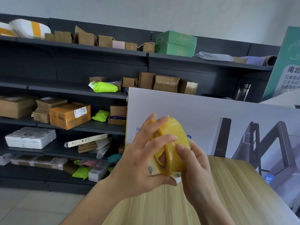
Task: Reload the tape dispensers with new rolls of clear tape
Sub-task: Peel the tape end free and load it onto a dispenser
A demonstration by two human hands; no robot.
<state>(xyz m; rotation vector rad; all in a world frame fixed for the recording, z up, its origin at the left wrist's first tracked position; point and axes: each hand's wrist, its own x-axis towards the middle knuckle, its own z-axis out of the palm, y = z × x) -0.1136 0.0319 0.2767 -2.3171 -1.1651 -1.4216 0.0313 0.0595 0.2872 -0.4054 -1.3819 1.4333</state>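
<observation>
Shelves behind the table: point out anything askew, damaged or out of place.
The long pale box lies slanted over other parcels, and the green mailers on the bottom shelf are heaped, not stacked. On the top shelf one cardboard box has a flap sticking up. Nothing looks spilled.

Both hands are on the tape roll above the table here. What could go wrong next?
The tape roll is held in the air by the left hand and right hand, mostly by fingertips; it may slip and roll off the table. No dispenser is in view, so reaching for one could leave the roll in one loose hold.
</observation>
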